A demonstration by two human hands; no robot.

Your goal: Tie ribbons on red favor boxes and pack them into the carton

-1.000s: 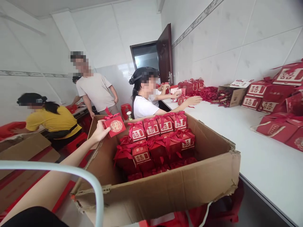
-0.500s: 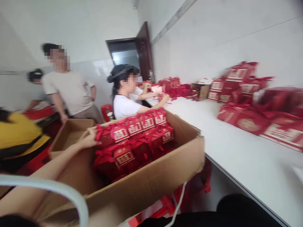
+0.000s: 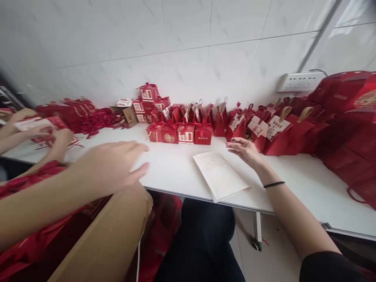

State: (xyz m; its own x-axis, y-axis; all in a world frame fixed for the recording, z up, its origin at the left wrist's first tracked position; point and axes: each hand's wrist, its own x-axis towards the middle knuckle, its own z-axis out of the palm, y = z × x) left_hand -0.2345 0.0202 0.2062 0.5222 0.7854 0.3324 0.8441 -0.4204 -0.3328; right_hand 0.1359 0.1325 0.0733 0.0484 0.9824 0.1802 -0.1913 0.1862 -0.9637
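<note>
In the head view, from my distant seat, I see a co-worker's hands [image 3: 60,141] at the far left holding a red-and-white piece, with a heap of red ribbons [image 3: 100,119] to their right. Near left, a cardboard carton [image 3: 110,235] holds red ribboned boxes. Over its far end my left hand [image 3: 110,166] is blurred, fingers extended, thumb apart, grasping nothing I can see. Farther back, a stack of red boxes [image 3: 147,105] stands left of centre; just in front, a row of red gift boxes [image 3: 185,134] sits on the white table [image 3: 170,166]. Right of centre lies a paper booklet [image 3: 225,176]. Beyond its right side my right hand [image 3: 246,152] hangs loosely open, fingers bent, close before triangular red boxes [image 3: 279,135]. Large red bags [image 3: 349,133] fill the right end.
</note>
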